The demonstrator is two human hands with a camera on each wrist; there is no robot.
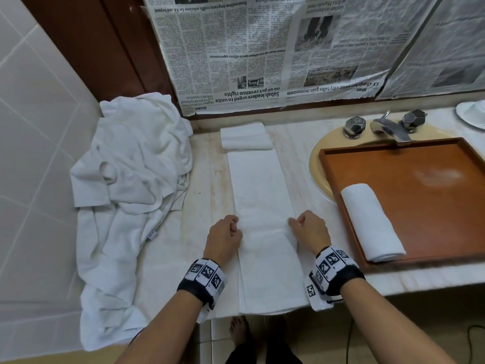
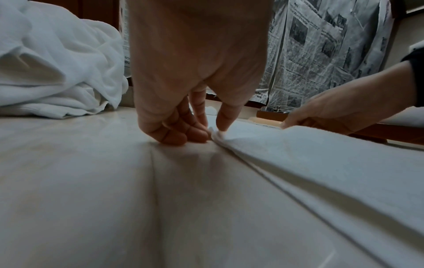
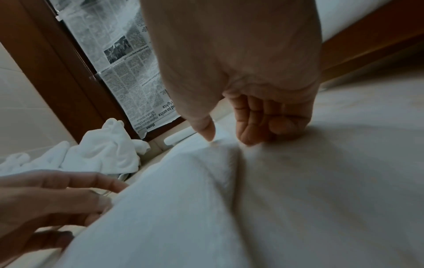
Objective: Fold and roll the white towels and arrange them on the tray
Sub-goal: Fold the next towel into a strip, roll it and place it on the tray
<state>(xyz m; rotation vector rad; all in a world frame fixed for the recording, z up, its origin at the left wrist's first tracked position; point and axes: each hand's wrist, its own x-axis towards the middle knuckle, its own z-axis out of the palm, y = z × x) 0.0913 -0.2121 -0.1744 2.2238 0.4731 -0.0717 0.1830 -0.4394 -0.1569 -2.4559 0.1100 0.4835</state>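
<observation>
A long white towel [image 1: 259, 195], folded into a narrow strip, lies lengthwise on the counter with its near end at the counter's edge. My left hand [image 1: 231, 229] pinches the strip's left edge [image 2: 218, 134] between thumb and curled fingers. My right hand [image 1: 298, 224] pinches the right edge [image 3: 220, 145] at the same height. The towel is slightly wrinkled between the hands. A rolled white towel [image 1: 371, 222] lies at the near left of the brown wooden tray [image 1: 425, 164]. A small folded towel [image 1: 245, 135] sits at the strip's far end.
A heap of loose white towels [image 1: 131, 174] fills the counter's left side against the tiled wall. The tray rests over the sink [image 1: 319, 169], with the tap [image 1: 388, 127] behind it. Newspaper [image 1: 249, 48] covers the mirror. A white dish [image 1: 472, 114] sits far right.
</observation>
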